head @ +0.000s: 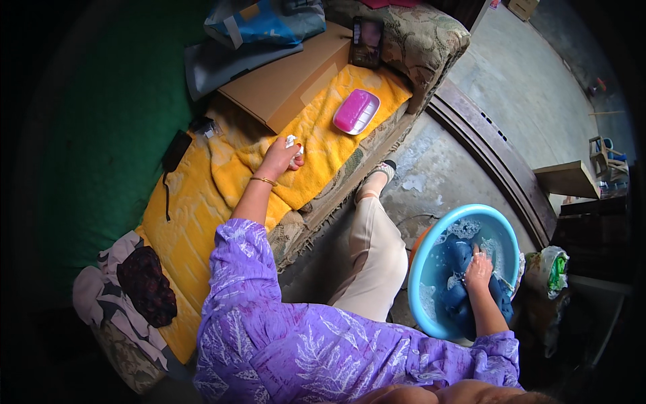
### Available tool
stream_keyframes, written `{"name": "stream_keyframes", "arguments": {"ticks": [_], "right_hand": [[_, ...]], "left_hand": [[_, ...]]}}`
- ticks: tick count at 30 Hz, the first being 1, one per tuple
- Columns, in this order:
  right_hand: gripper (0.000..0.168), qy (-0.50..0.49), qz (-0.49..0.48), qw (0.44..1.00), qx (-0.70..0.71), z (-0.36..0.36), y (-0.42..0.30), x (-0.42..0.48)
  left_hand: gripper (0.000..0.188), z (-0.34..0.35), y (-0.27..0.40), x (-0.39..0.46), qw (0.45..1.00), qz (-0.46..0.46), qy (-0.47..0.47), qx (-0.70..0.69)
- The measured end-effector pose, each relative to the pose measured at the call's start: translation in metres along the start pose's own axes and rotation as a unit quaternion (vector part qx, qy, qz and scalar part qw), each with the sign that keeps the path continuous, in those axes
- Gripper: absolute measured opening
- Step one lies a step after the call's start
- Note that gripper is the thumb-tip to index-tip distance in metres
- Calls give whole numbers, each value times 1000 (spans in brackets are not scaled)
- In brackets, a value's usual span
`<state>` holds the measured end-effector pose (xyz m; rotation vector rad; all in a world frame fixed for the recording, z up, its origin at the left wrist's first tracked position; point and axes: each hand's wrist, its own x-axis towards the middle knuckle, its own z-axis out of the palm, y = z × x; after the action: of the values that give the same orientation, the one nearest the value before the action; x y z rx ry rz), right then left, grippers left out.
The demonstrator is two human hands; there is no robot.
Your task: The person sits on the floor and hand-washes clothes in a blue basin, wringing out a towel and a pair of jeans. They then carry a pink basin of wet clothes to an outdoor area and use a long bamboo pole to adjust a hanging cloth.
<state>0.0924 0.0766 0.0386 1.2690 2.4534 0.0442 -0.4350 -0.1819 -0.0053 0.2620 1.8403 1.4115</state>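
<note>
My left hand point(284, 155) is over the yellow cloth point(262, 166) on the sofa, its fingers closed around a crumpled white wrapper or tissue point(291, 142). On the right, my right hand point(478, 271) is down in a light-blue plastic basin point(423, 252) of sudsy water. It touches dark blue wet fabric point(456, 298), partly under water; whether the fingers grip it is unclear. A pink bar of soap point(352, 110) lies in a white soap dish point(372, 112), beyond my left hand near the sofa's front edge.
A brown cardboard box point(292, 76) and a phone point(367, 43) stand toward the sofa's armrest point(424, 35). Left of my arm are a black adapter with a cable point(176, 150) and dark bundled cloth point(146, 286). A wooden sill point(497, 156) crosses the floor beyond the basin.
</note>
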Motion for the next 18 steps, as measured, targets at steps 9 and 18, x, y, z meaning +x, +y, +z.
{"name": "stream_keyframes", "arguments": {"ticks": [9,18], "right_hand": [[49,8,-4,1000,-8,0,-3,-2],[49,3,-11,1000,3,-1,-3,-5]], "left_hand": [[80,-30,47,-36,968,50,-78,-233],[66,-14,66,-32,970,61,-140,-191]]}}
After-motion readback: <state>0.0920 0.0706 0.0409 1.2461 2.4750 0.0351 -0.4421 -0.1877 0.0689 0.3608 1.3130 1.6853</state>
